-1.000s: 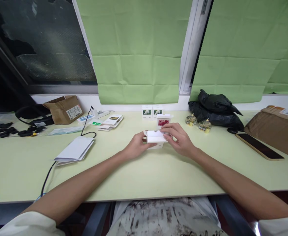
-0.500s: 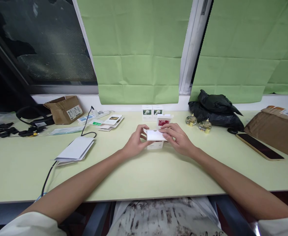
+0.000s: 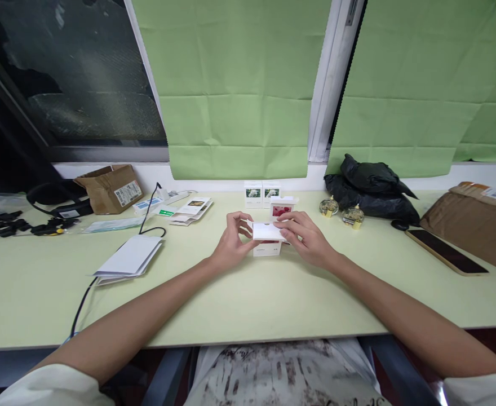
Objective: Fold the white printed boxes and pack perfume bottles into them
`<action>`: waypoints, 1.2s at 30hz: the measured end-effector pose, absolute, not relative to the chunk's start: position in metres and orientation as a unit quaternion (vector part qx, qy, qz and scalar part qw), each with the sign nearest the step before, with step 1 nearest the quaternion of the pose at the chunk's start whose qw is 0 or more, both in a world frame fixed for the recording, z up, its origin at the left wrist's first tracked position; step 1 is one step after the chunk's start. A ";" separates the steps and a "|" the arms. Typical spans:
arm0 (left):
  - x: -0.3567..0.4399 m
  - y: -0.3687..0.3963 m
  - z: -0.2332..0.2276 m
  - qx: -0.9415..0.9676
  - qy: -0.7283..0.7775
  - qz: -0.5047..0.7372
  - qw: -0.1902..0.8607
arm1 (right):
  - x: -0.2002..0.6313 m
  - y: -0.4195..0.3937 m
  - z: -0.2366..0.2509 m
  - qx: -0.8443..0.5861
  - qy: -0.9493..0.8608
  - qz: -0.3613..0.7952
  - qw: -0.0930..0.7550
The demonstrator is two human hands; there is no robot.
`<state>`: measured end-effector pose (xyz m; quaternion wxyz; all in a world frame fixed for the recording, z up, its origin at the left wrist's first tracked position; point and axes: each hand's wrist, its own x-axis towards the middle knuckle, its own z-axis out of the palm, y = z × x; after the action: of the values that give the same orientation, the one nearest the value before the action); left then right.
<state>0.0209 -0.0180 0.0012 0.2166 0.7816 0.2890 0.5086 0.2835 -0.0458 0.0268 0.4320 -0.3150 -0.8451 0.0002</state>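
Pale green table [image 3: 248, 304] with small boxes [image 3: 261, 192]

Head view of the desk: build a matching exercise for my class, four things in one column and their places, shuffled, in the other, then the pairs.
Things:
1. small white box
2. phone
3. black bag
4. brown cardboard box

Places:
A. far left, by the wall
B. flat at the right, screen up
C. between left hand and right hand
D. under the right blind

Pairs: 1-C, 2-B, 3-D, 4-A
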 end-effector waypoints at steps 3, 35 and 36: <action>0.021 -0.018 0.002 0.784 0.289 0.507 0.213 | 0.284 -0.045 0.026 -0.315 -0.844 0.000 0.435; 0.021 -0.025 0.012 0.821 0.295 0.465 0.153 | 0.283 -0.046 0.027 -0.318 -0.842 0.007 0.436; 0.021 -0.026 0.012 0.820 0.296 0.466 0.154 | 0.283 -0.046 0.027 -0.320 -0.842 0.007 0.435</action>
<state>0.0213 -0.0257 0.0123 0.1538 0.8198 0.2960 0.4655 0.2830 -0.0462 0.0270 0.4349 -0.3195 -0.8418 0.0074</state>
